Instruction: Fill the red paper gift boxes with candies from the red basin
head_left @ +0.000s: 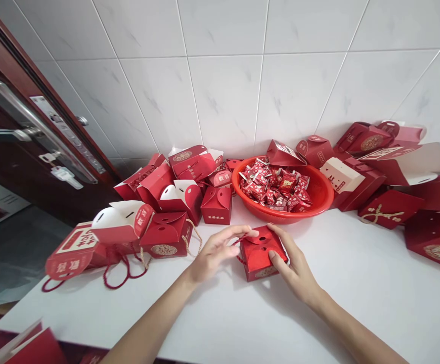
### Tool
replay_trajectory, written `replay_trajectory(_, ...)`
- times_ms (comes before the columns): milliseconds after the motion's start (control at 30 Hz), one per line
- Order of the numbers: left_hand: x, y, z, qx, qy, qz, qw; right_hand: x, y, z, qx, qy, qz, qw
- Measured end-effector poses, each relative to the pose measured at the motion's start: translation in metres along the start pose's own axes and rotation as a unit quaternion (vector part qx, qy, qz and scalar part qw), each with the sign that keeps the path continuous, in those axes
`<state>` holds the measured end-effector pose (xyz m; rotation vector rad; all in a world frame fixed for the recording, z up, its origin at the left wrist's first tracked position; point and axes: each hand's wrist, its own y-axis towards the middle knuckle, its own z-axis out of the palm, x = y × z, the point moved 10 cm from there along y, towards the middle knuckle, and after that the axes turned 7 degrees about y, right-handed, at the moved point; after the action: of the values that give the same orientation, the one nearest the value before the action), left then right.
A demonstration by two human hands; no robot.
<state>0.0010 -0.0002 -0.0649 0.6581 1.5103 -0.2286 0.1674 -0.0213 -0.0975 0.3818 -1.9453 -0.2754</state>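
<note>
A small red gift box (256, 255) stands on the white table in front of me, its top flaps folded over and two holes showing in them. My right hand (294, 263) grips it from the right, thumb on the top flap and fingers along the far side. At the box's left edge is my left hand (218, 250), its thumb and fingers apart, with the index finger reaching over the top edge. A red twisted cord (242, 261) hangs from the box's left side, partly hidden by that hand.
Behind the box sits a red plastic bowl (320, 194) of wrapped candies (276, 184). Several red boxes (165, 235), some with flaps up, crowd the left; more boxes (390, 208) lie at the right. A tiled wall (223, 91) backs the table; a door with keys (66, 174) is at left.
</note>
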Motion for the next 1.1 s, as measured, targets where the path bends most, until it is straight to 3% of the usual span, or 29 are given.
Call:
replay_trajectory(67, -0.003, -0.001, 0.013, 0.014, 0.137, 0.030, 0.990, 0.000, 0.000, -0.001, -0.004, 0.000, 0.005, 1.000)
replay_trajectory(133, -0.008, -0.002, 0.021, 0.008, 0.261, 0.072, 0.963, 0.000, 0.001, -0.003, -0.003, 0.007, 0.013, 1.000)
replay_trajectory(233, -0.013, -0.004, 0.026, -0.011, 0.342, 0.115, 0.932, -0.003, 0.005, -0.012, -0.009, 0.043, 0.037, 0.998)
replay_trajectory(433, -0.016, -0.006, 0.021, -0.029, 0.357, 0.145, 0.922, -0.011, 0.016, -0.041, -0.034, 0.054, 0.074, 0.995)
replay_trajectory(633, -0.013, -0.006, 0.017, -0.043, 0.355, 0.140, 0.923, 0.005, 0.013, -0.023, 0.038, 0.035, 0.043, 0.998)
replay_trajectory(833, -0.009, -0.006, 0.020, -0.046, 0.361, 0.134, 0.922, 0.013, 0.013, -0.019, 0.022, -0.004, 0.023, 0.999)
replay_trajectory(1100, -0.009, -0.006, 0.021, -0.040, 0.357, 0.137, 0.923, 0.003, 0.015, -0.027, 0.006, 0.015, 0.067, 0.998)
